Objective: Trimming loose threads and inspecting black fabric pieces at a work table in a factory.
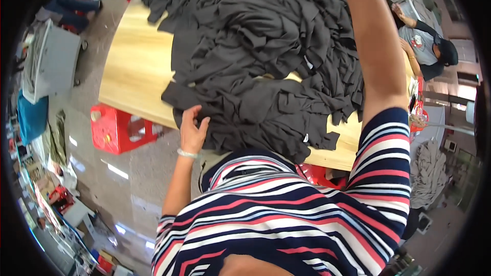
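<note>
A large heap of dark grey garments (266, 25) covers most of the light wooden table (135, 61) in front of me. One dark grey garment (261, 107) lies spread and rumpled along the near edge, close to my body. By its left end is my left hand (193, 134), thumb and fingers apart, with nothing visibly gripped; it is at or just above the cloth. My right arm (376, 41) reaches far forward over the right side of the heap. The right hand itself is cut off by the top edge of the picture.
A red plastic stool (110, 130) stands by the table's left edge. Farther left is a grey wheeled cart (53, 59). A co-worker (424, 46) is at the table's right side. Grey cloth (428, 168) is heaped at the right. Another person's legs (71, 7) show at the far left.
</note>
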The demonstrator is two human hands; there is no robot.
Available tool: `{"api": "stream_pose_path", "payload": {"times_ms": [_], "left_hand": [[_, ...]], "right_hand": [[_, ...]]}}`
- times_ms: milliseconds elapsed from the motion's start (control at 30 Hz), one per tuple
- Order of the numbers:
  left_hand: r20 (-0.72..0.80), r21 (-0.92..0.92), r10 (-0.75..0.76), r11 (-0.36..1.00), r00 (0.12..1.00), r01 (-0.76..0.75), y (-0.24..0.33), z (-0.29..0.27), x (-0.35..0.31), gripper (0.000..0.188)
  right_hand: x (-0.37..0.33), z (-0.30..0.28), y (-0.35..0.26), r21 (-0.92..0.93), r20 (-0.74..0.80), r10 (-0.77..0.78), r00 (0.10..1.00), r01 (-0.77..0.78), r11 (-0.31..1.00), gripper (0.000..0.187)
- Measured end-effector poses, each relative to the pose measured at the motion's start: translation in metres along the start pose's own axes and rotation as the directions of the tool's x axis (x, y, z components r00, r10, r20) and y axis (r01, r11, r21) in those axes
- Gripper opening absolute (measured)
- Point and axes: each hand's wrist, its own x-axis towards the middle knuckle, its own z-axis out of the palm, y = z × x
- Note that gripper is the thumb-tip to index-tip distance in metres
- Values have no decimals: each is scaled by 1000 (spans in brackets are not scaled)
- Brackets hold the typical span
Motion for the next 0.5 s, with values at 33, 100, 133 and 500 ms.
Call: {"api": "stream_pose_path", "payload": {"times_ms": [33, 100, 133, 500], "left_hand": [[4, 209, 114, 971, 993, -112, 3, -4, 3, 44], [-65, 369, 189, 917, 980, -152, -16, -10, -6, 47], [-54, 507, 339, 819, 939, -267, -20, -8, -2, 49], [-138, 129, 162, 981, 977, -145, -38, -18, 40, 12]], "right_hand": [[-33, 9, 26, 91, 251, 227, 941, -256, 962, 67], [-129, 75, 44, -76, 291, 376, 880, -370, 926, 33], [-181, 86, 52, -107, 384, 359, 851, -345, 932, 33], [-438, 133, 3, -682, 81, 592, 802, -389, 620, 77]]}}
